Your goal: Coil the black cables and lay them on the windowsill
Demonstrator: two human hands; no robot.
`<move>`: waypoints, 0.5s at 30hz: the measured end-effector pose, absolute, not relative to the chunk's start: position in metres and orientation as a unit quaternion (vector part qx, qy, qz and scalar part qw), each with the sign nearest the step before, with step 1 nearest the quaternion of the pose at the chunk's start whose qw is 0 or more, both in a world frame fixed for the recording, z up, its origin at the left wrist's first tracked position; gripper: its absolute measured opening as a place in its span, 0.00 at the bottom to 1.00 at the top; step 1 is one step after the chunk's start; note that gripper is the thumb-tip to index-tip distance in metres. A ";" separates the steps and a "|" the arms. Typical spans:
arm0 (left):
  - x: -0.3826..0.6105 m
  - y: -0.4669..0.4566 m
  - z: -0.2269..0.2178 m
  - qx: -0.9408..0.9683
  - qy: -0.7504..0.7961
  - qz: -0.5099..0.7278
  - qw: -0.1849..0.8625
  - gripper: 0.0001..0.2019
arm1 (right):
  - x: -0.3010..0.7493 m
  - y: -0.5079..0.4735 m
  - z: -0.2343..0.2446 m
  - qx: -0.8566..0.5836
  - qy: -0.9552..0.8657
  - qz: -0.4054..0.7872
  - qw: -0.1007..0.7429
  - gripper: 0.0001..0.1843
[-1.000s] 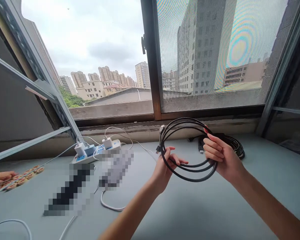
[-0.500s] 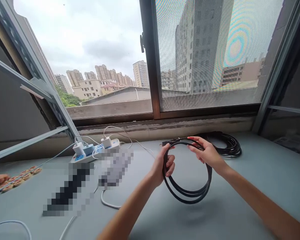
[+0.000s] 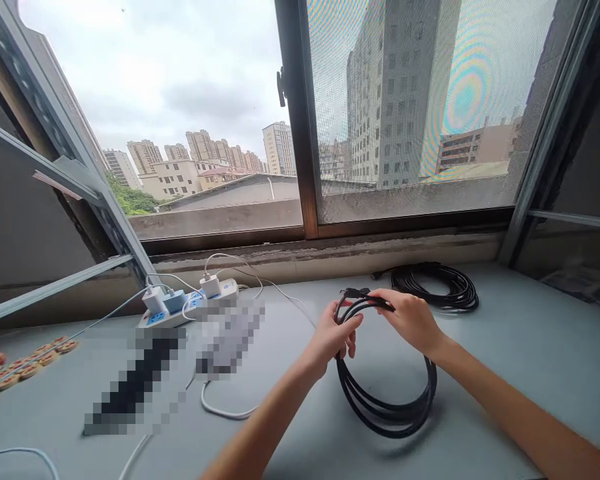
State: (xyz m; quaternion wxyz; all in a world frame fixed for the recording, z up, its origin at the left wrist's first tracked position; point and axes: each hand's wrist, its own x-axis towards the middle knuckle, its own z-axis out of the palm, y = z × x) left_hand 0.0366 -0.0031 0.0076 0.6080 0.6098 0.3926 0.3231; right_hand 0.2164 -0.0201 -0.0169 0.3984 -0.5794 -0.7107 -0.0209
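A black cable [image 3: 386, 413] is wound into a loop of several turns, its lower arc resting on the grey table [image 3: 505, 373]. My left hand [image 3: 333, 337] grips the loop at its upper left. My right hand [image 3: 410, 320] pinches the top of the same loop, close to the cable's black plug end [image 3: 351, 293]. The two hands are a short gap apart, just in front of the window sill.
A second black cable coil [image 3: 437, 285] lies behind my right hand by the sill. A white power strip [image 3: 190, 300] with chargers and white wires sits at left, beside two blurred objects. Small round brown pieces [image 3: 27, 360] and another person's fingers are at far left.
The loop has swung down from upright in the air until its lower arc rests on the table. My right hand moved from the loop's right side to its top, near my left hand.
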 end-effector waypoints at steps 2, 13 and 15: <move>0.037 -0.002 0.006 0.622 0.408 0.339 0.576 0.22 | 0.216 -0.021 -0.016 -0.587 -0.703 -0.014 0.402 0.15; 0.038 -0.001 0.002 0.614 0.410 0.340 0.583 0.43 | 0.215 -0.018 -0.017 -0.515 -0.686 0.030 0.513 0.13; 0.038 -0.001 0.002 0.607 0.402 0.339 0.595 0.42 | 0.216 -0.016 -0.019 -0.511 -0.694 0.023 0.507 0.14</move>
